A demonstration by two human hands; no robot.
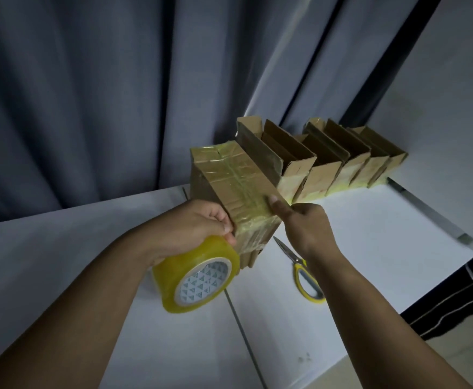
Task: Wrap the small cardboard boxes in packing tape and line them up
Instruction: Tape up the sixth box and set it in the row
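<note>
Yellow-handled scissors (305, 272) lie on the white tabletop (370, 248), partly hidden by the right forearm. A row of boxes (342, 161) lines the far edge. Just before it, the left hand (193, 223) clasps the tape roll (199, 279) against the taped box (235, 192). The right hand (302, 223) grips the box, thumb on top, its fingers hidden.

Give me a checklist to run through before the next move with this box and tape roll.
1. The box is steadied by the right hand, thumb on its taped top: ok.
2. The tape roll is in the grip of the left hand, against the box's near end: ok.
3. The scissors lie uncovered on the table beside the right forearm: ok.
4. A hand free to take them: not ok, both are busy.
5. Underside of the box taped: cannot tell.
</note>
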